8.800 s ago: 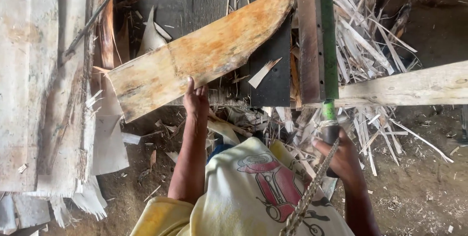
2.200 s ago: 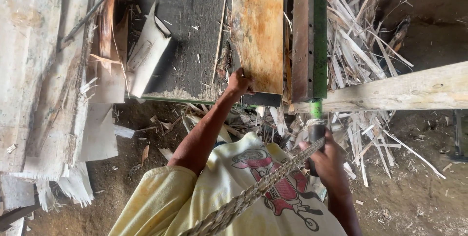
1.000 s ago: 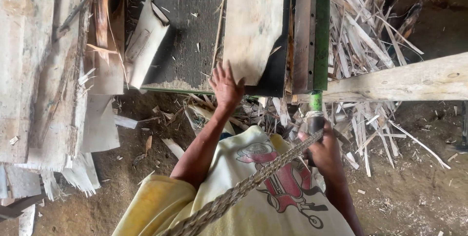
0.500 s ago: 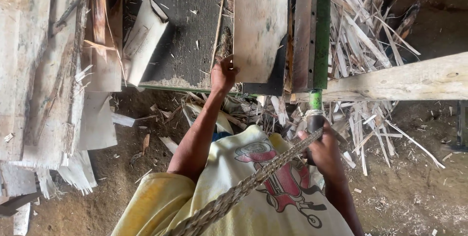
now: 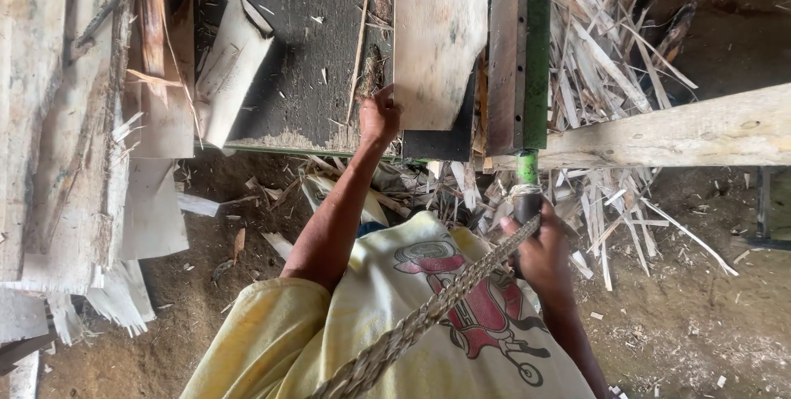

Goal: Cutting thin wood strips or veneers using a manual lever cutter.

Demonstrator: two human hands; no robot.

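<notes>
My left hand (image 5: 379, 116) grips the near left corner of a pale, flat veneer sheet (image 5: 438, 36) that lies lengthwise on a dark worktable (image 5: 313, 61). The sheet's right edge runs along a long green cutter blade arm (image 5: 535, 44) with a wooden strip beside it. My right hand (image 5: 540, 246) is closed around the dark handle (image 5: 527, 201) at the near end of that green arm. A braided rope (image 5: 428, 316) crosses my yellow printed shirt below the hands.
A curled pale veneer piece (image 5: 231, 61) rests on the table's left part. Stacked veneer sheets (image 5: 58, 143) fill the left side. A wooden beam (image 5: 684, 131) crosses on the right. Thin offcut strips (image 5: 610, 61) litter the dirt floor (image 5: 709, 316) beyond and under the cutter.
The sheet has been turned from slanting across the table to lying straight along the green arm. My left hand moved to its near corner; my right hand stays on the handle.
</notes>
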